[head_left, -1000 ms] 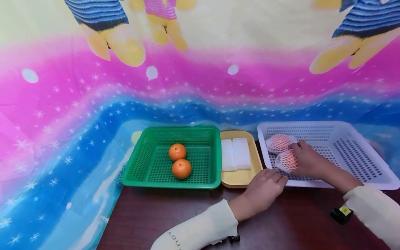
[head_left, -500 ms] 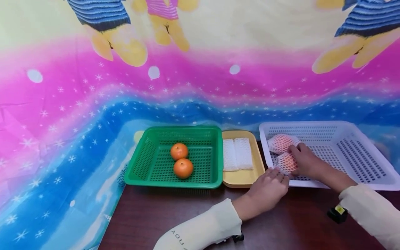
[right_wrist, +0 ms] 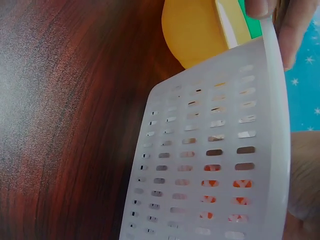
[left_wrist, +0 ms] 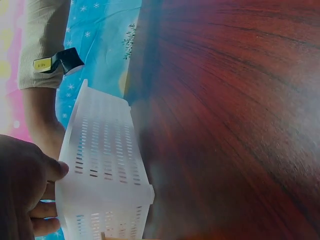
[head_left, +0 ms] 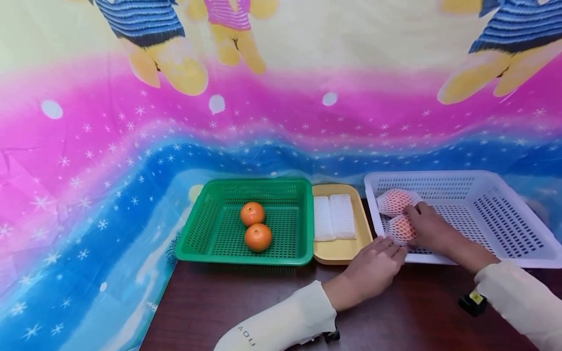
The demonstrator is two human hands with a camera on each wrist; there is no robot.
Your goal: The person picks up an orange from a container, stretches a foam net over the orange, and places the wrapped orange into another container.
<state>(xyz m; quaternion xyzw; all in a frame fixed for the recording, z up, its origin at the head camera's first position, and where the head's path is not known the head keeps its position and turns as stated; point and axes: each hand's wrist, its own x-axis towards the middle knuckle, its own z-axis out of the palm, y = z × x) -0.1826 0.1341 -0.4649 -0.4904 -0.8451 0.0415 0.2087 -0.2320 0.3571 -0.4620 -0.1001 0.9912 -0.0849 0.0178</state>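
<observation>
In the head view my left hand grips the front left corner of the white basket. The left wrist view shows the thumb outside the rim and the fingers on its inner side. My right hand reaches into that basket and holds an orange in a white foam net, its fingertips partly hidden. Just behind it lies another netted orange, close against the first. Through the slots of the basket wall, bits of orange colour show in the right wrist view.
A green basket with two bare oranges stands at the left. Between the baskets is a yellow tray with two flat foam nets. Patterned cloth hangs behind the dark wooden table.
The camera view shifts slightly. My left hand has settled on the basket corner, while my right hand stays at the netted orange with only a small movement.
</observation>
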